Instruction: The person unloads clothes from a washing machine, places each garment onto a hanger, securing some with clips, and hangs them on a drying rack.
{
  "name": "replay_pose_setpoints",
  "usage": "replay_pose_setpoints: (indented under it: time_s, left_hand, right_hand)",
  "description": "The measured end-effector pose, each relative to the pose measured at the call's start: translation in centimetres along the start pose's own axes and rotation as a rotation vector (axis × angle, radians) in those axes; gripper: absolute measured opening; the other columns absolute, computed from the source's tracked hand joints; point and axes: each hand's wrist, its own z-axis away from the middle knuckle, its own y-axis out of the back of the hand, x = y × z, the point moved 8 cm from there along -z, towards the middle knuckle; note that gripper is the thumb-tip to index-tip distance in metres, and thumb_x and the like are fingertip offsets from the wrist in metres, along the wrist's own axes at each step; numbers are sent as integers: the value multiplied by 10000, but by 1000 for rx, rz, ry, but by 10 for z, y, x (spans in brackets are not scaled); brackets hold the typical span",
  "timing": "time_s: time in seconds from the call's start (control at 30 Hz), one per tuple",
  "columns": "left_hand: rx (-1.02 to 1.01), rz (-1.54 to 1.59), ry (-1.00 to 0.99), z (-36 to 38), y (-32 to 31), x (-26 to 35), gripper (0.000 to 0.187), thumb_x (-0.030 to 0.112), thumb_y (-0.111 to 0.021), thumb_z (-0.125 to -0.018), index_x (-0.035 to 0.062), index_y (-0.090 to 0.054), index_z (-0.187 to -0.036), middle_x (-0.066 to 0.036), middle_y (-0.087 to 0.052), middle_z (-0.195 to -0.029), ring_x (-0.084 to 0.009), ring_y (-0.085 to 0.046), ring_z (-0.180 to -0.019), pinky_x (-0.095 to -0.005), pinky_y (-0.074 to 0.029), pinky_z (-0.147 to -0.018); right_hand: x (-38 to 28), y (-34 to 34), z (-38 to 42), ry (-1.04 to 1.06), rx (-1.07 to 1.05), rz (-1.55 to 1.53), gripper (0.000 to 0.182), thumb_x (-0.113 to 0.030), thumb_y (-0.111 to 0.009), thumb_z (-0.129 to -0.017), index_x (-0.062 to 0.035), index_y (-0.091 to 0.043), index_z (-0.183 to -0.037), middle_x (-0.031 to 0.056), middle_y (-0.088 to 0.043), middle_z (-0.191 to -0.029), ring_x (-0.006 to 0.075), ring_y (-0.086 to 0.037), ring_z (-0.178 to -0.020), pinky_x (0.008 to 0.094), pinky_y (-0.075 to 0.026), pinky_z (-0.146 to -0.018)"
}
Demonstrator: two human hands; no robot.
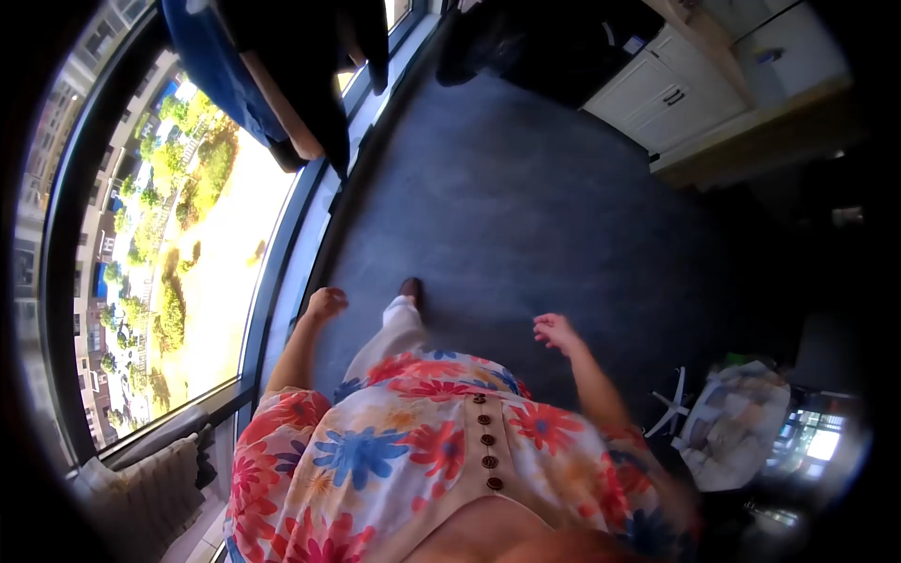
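My left hand [327, 303] hangs at my side near the window frame, its fingers loosely curled with nothing seen in them. Out to the other side, my right hand [554, 331] is held over the dark floor with the fingers slightly bent and apart; it holds nothing. Neither hand touches any object. Between them a leg in white trousers [394, 328] steps forward, with a brown shoe [410, 289] on the floor. I wear a floral top [375, 450] with dark buttons down the front.
A large window [197, 235] runs along the left. Dark and blue clothes [221, 75] hang near it. The floor [497, 188] is dark grey. White cabinets [662, 94] stand at upper right. A clear bag [737, 422] and a white star-shaped base [669, 403] are at lower right.
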Motion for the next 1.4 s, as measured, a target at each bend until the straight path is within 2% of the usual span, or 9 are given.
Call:
replay_pose_setpoints:
  time_s: [0.07, 0.13, 0.33, 0.6, 0.67, 0.7, 0.9, 1.13, 1.4]
  left_hand:
    - [-72, -91, 8, -35, -1, 31, 254, 180, -643, -698, 83, -619, -931, -63, -594, -665, -148, -571, -550, -270, -490, -484]
    - [-77, -185, 7, -72, -1, 67, 268, 275, -661, -615, 130, -664, -841, -103, -637, -864, -240, -610, -818, -313, -475, -763]
    - [-98, -411, -283, -178, -2, 200, 305, 264, -641, -637, 135, -648, -913, -115, -633, -877, -266, -600, -850, -335, -465, -786]
    - [-71, -100, -48, -290, -49, 313, 277, 228, -631, -641, 94, -652, -883, -136, -637, -791, -269, -615, -743, -334, -483, -695]
    - [-110, -24, 86, -297, -67, 328, 273, 223, -629, -637, 82, -654, -869, -139, -637, -783, -263, -616, -736, -330, -484, -686]
    - [-135, -15, 101, -312, -87, 324, 283, 171, -616, -672, 68, -625, -935, -78, -604, -647, -141, -564, -518, -287, -461, -464]
    - [-9, 151, 67, -335, -114, 440, 295, 213, -601, -654, 80, -641, -914, -116, -637, -788, -223, -607, -711, -312, -478, -667]
    - [26, 256, 201, -418, -125, 524, 291, 213, -585, -672, 112, -642, -939, -131, -638, -830, -247, -609, -807, -324, -467, -764]
    - [128, 541, 231, -485, -185, 627, 236, 186, -565, -737, 102, -627, -949, -124, -633, -810, -244, -601, -794, -332, -457, -744]
  right_hand:
    - [2, 32, -4, -52, 64, -65, 252, -186, -545, -798, -88, -539, -1030, 17, -607, -845, 94, -588, -668, 217, -420, -483]
    - [8, 64, -12, -91, 121, -114, 249, -188, -543, -801, -91, -535, -1030, 20, -606, -828, 102, -588, -661, 224, -421, -471]
    - [40, 123, -24, -183, 138, -177, 216, -211, -557, -791, -110, -555, -982, 20, -599, -750, 114, -582, -627, 248, -418, -431]
    - [25, 311, -132, -345, 97, 23, 193, -197, -558, -775, -88, -580, -932, 32, -586, -670, 114, -576, -591, 246, -411, -412]
    - [-24, 374, -170, -289, 163, 87, 193, -183, -550, -778, -67, -584, -928, 36, -586, -664, 113, -573, -572, 246, -411, -408]
    - [-49, 403, -190, -232, 132, 124, 194, -170, -548, -778, -53, -582, -929, 38, -589, -669, 114, -570, -560, 246, -413, -407]
    - [-257, 533, -332, 28, 92, 288, 195, -156, -554, -779, -65, -577, -950, 30, -605, -729, 104, -575, -593, 234, -411, -429]
    - [-468, 550, -471, 180, -7, 530, 208, -173, -543, -791, -99, -572, -983, -7, -600, -826, 75, -567, -676, 217, -410, -507]
    - [-547, 590, -639, 378, 92, 835, 195, -134, -568, -737, -56, -626, -906, 85, -634, -808, 179, -591, -740, 282, -452, -683]
